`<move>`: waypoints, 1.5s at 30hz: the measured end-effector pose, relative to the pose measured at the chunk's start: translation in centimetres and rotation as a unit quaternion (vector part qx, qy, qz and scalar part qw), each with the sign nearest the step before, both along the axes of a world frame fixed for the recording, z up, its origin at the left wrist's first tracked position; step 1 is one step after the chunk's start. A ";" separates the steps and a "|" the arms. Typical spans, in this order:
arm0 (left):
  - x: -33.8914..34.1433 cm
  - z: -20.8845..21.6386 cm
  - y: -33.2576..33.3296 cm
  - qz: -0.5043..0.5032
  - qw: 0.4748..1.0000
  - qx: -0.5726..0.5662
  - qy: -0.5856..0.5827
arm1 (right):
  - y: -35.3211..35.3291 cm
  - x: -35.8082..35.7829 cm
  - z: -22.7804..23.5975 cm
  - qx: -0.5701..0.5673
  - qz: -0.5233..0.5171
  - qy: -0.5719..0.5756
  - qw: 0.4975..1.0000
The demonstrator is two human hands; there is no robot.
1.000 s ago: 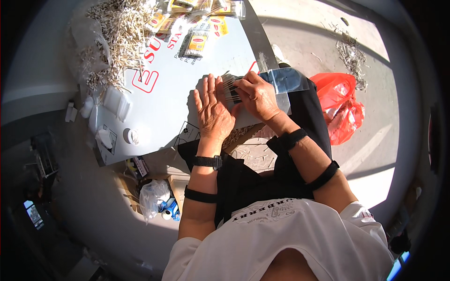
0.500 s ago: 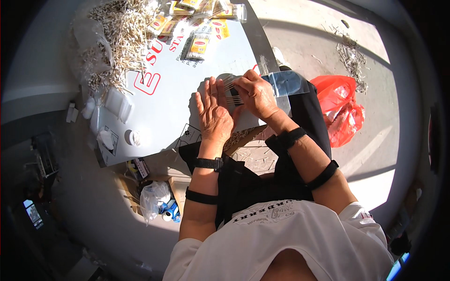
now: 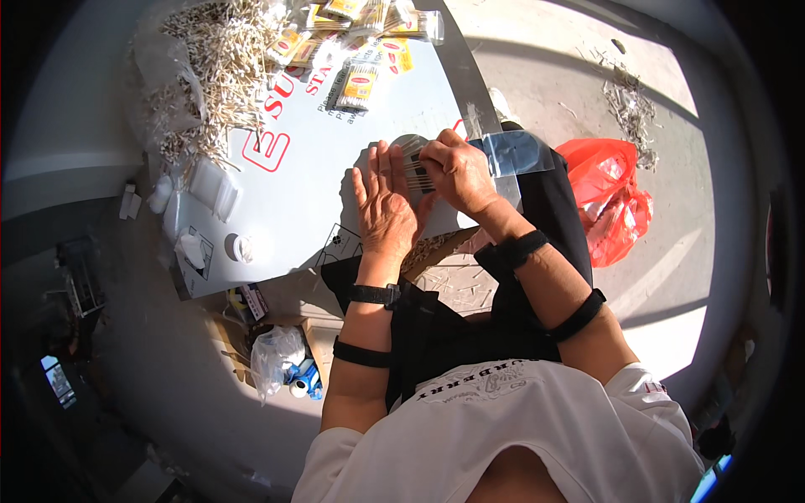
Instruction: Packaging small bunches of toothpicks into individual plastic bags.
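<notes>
My left hand (image 3: 386,201) lies flat on the white printed board (image 3: 293,226), fingers stretched out and close together. Beside its fingers is a row of cotton swabs (image 3: 413,162), side by side between the two hands. My right hand (image 3: 459,174) is closed, with bent fingertips and thumb on the right ends of the swabs; the exact grip is hidden under the fingers. Clear plastic sleeves (image 3: 516,151) lie just right of that hand, reaching past the board's edge over my leg.
A large heap of loose swabs (image 3: 222,71) in clear plastic fills the board's far left. Yellow-labelled swab packs (image 3: 359,84) are piled at its far end. A white roll (image 3: 242,248) sits near left. Right on the floor is a red plastic bag (image 3: 599,197); below the board, a cardboard box (image 3: 314,348).
The swabs between my hands have gone from separate groups with a dark gap to a more even row. My right fingers have shifted slightly; the left hand is nearly still.
</notes>
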State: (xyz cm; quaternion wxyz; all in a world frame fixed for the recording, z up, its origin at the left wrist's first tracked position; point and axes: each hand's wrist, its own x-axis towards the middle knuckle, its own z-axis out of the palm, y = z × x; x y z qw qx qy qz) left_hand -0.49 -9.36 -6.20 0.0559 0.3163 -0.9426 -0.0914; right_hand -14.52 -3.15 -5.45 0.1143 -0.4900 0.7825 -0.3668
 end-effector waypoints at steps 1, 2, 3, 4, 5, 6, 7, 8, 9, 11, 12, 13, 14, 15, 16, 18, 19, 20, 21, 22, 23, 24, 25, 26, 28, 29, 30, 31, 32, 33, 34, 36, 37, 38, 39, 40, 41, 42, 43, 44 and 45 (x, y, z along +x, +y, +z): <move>0.0 0.0 0.0 0.000 1.000 0.002 0.004 | -0.2 -0.1 0.1 0.014 0.002 -0.006 1.000; 0.0 -0.2 0.0 0.000 1.000 0.001 0.004 | -0.3 -0.2 0.0 0.014 0.002 -0.006 1.000; 0.0 -0.3 -0.1 0.000 1.000 -0.003 0.008 | -0.6 -0.2 0.0 -0.002 -0.011 -0.012 1.000; 0.0 -0.5 -0.1 0.000 1.000 -0.008 0.011 | -0.8 -0.3 -0.1 -0.017 -0.024 -0.018 0.999; 0.0 -0.5 -0.1 0.000 1.000 -0.008 0.012 | -0.9 -0.4 -0.2 -0.018 -0.024 -0.018 0.999; 0.0 -0.6 -0.2 -0.001 1.000 -0.016 0.011 | -1.1 -0.6 -0.2 -0.016 -0.021 -0.012 1.000; 0.0 -0.7 -0.2 -0.002 1.000 -0.025 0.009 | -1.3 -0.8 -0.3 -0.015 -0.017 -0.006 1.000; 0.0 -0.6 -0.2 -0.002 1.000 -0.025 0.009 | -1.4 -0.9 -0.3 -0.015 -0.017 -0.006 1.000; 0.0 -0.6 -0.2 0.000 1.000 -0.013 -0.003 | -1.4 -1.0 -0.3 -0.002 -0.006 -0.003 1.000; 0.0 -0.6 -0.2 0.002 1.000 -0.002 -0.016 | -1.6 -1.1 -0.3 0.011 0.005 0.000 1.000; 0.0 -0.6 -0.2 0.002 1.000 -0.002 -0.014 | -1.7 -1.1 -0.3 0.018 0.003 0.000 1.000; 0.0 -0.7 -0.2 0.001 1.000 -0.002 -0.012 | -1.8 -1.0 -0.4 0.026 0.001 0.000 1.000; 0.0 -0.7 -0.2 0.001 1.000 -0.003 -0.012 | -1.8 -1.0 -0.4 0.026 0.001 0.000 1.000; 0.1 -0.7 -0.2 0.000 1.000 -0.003 -0.007 | -1.8 -0.9 -0.4 0.031 -0.002 0.007 0.999; 0.1 -0.7 -0.2 -0.001 1.000 -0.003 -0.003 | -1.8 -0.9 -0.4 0.037 -0.005 0.014 0.999; 0.1 -0.6 -0.1 0.000 1.000 -0.007 -0.002 | -1.8 -0.9 -0.4 0.033 -0.007 0.013 0.999; 0.0 -0.6 -0.1 0.001 1.000 -0.010 -0.002 | -1.8 -0.9 -0.3 0.030 -0.009 0.011 0.999; 0.0 -0.4 -0.1 0.001 1.000 -0.010 -0.002 | -1.7 -0.9 -0.5 0.031 -0.009 0.011 0.999; -0.1 -0.3 -0.1 0.001 1.000 -0.014 0.007 | -1.5 -0.9 -0.6 -0.001 -0.017 0.003 1.000; -0.2 -0.2 0.0 0.001 1.000 -0.019 0.016 | -1.3 -0.9 -0.8 -0.033 -0.026 -0.005 0.999; -0.2 -0.1 0.0 0.002 1.000 -0.018 0.015 | -1.2 -0.9 -0.9 -0.031 -0.026 -0.005 0.999; -0.3 0.0 0.0 0.001 1.000 -0.018 0.017 | -1.0 -0.8 -1.0 -0.052 -0.028 -0.015 0.998; -0.3 0.0 0.1 0.001 1.000 -0.019 0.018 | -0.7 -0.8 -1.1 -0.072 -0.030 -0.026 0.997; -0.2 0.0 0.1 0.002 1.000 -0.018 0.017 | -0.4 -0.6 -1.0 -0.071 -0.029 -0.027 0.997; 0.0 0.0 0.1 0.000 1.000 -0.019 0.025 | 0.3 -0.3 -0.8 -0.069 -0.015 -0.055 0.996; -0.1 0.1 0.1 0.000 1.000 -0.018 0.025 | 0.7 -0.2 -0.6 -0.068 -0.015 -0.055 0.996; -0.1 0.2 0.1 0.000 1.000 -0.016 0.022 | 1.2 -0.2 -0.4 -0.059 0.003 -0.055 0.997; -0.1 0.2 0.1 0.000 1.000 -0.013 0.019 | 1.5 -0.1 -0.3 -0.050 0.021 -0.055 0.997; -0.1 0.3 0.2 0.000 1.000 -0.012 0.020 | 1.8 0.1 -0.4 -0.049 0.020 -0.055 0.997; -0.2 0.4 0.2 0.002 1.000 -0.007 0.018 | 2.1 0.3 -0.5 -0.064 0.013 -0.047 0.997; -0.2 0.5 0.2 0.004 1.000 -0.002 0.016 | 2.3 0.4 -0.5 -0.080 0.006 -0.040 0.996; -0.1 0.5 0.2 0.005 1.000 0.002 0.015 | 2.9 0.5 -0.6 -0.088 0.019 -0.036 0.995; -0.1 0.5 0.1 0.006 1.000 0.005 0.014 | 3.0 0.5 -0.7 -0.097 0.031 -0.033 0.994; -0.1 0.4 0.1 0.006 1.000 0.005 0.014 | 3.1 0.6 -0.7 -0.096 0.031 -0.032 0.994; -0.1 0.3 0.1 0.003 1.000 0.007 0.017 | 3.1 0.6 -0.7 -0.096 0.032 -0.029 0.994; -0.1 0.3 0.1 -0.001 1.000 0.008 0.020 | 3.1 0.6 -0.7 -0.095 0.034 -0.025 0.995; -0.1 0.3 0.1 -0.001 1.000 0.008 0.020 | 3.1 0.6 -0.7 -0.095 0.033 -0.025 0.995; 0.0 0.3 0.1 -0.002 1.000 0.006 0.020 | 3.1 0.6 -0.7 -0.095 0.037 -0.017 0.995; -0.1 0.3 0.1 -0.004 1.000 0.004 0.019 | 3.1 0.6 -0.8 -0.094 0.040 -0.009 0.995; 0.0 0.3 0.1 -0.004 1.000 0.004 0.019 | 3.1 0.6 -0.8 -0.094 0.041 -0.009 0.995; 0.0 0.3 0.1 -0.003 1.000 0.007 0.019 | 3.1 0.7 -0.8 -0.092 0.038 -0.007 0.995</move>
